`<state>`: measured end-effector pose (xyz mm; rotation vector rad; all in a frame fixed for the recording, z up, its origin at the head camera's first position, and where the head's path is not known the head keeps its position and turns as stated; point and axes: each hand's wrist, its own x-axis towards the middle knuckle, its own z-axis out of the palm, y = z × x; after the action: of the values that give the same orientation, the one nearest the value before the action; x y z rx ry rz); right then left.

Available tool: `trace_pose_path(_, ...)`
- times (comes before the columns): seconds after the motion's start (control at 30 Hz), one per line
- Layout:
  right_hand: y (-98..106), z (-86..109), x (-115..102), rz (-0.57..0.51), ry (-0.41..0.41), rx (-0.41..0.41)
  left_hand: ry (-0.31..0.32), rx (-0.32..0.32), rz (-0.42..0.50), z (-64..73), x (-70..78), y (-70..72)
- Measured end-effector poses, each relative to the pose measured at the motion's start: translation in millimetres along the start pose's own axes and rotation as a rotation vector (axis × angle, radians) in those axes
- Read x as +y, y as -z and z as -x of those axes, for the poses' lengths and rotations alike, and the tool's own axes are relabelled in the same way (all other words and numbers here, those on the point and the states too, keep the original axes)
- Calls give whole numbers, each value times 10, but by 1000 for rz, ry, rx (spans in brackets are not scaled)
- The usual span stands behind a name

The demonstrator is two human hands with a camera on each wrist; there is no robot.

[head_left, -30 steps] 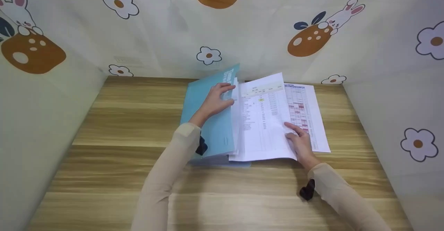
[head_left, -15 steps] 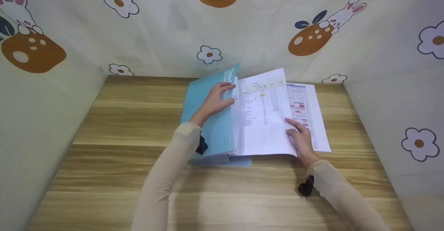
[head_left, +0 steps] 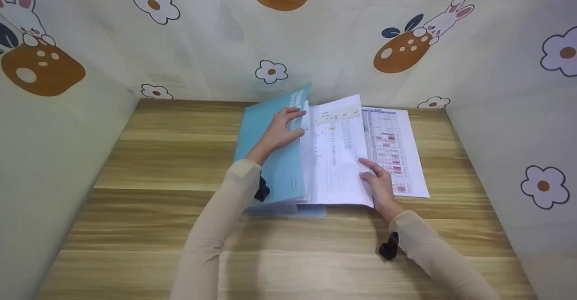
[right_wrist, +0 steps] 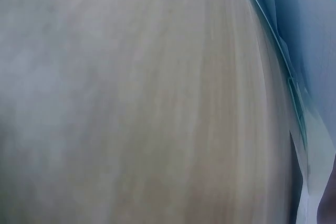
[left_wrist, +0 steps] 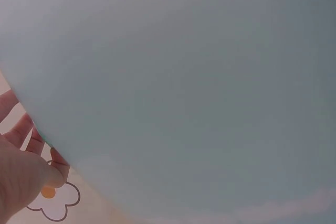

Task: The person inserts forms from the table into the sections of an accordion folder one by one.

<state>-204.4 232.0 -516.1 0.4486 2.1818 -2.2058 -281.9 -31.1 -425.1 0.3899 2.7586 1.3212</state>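
A teal folder [head_left: 270, 156] lies at the back middle of the table, its front cover lifted on the right side. My left hand [head_left: 283, 131] grips that cover's free edge; in the left wrist view the broad cover fills most of the picture, with my left hand [left_wrist: 26, 166] at its edge. Under the cover, a white printed sheet [head_left: 340, 160] with a small yellow mark reaches in from the right. My right hand [head_left: 381, 185] pinches this sheet by its right edge. The sheet's left end is hidden by the cover.
Beneath the sheet, to the right, lies another printed page [head_left: 405, 156] with red and blue cells. A pale blue lower flap [head_left: 313, 210] shows under the folder's front edge. Behind the wooden table [head_left: 157, 223] rises a patterned cloth wall [head_left: 207, 43].
The pinched sheet first shifted slightly up, then left and a little down with my right hand, uncovering more of the page with coloured cells. My left hand and the cover stay put.
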Motion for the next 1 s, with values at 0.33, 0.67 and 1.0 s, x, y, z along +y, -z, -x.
trace_pose_path(0.33,-147,-38,18,4,1,-33,14,11,10,7,-8,-20)
trace_pose_path(0.67,-344,-35,41,8,31,-45,24,5,17,17,-1,-20)
trace_pose_path(1.0,-479,-43,49,17,-4,-63,-6,-3,19,9,-2,-3)
